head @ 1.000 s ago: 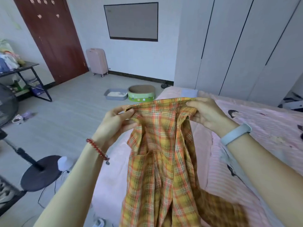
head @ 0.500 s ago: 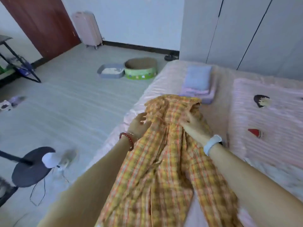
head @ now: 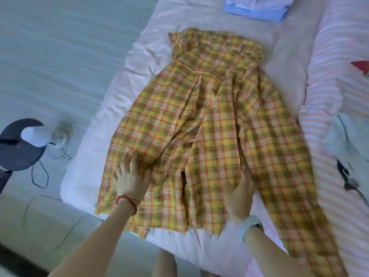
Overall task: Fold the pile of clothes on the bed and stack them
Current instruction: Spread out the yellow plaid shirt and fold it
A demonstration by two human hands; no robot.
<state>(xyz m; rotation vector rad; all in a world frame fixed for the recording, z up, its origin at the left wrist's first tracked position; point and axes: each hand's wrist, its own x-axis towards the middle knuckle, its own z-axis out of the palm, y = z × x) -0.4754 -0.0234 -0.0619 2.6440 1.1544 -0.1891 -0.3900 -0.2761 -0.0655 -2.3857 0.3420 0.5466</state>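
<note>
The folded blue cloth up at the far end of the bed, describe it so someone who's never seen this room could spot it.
Start at the bed with its pale pink sheet. Beyond the collar of the spread yellow plaid shirt lies the folded blue cloth, cut off by the frame's top edge. It alone is plain blue and neatly folded.

I can read no text, label, brand, number or sign anywhere in my view; the plaid shirt (head: 201,126) carries only its check pattern; the striped quilt (head: 339,80) bears cartoon-like printed shapes, not letters; motion blur softens everything.
</note>
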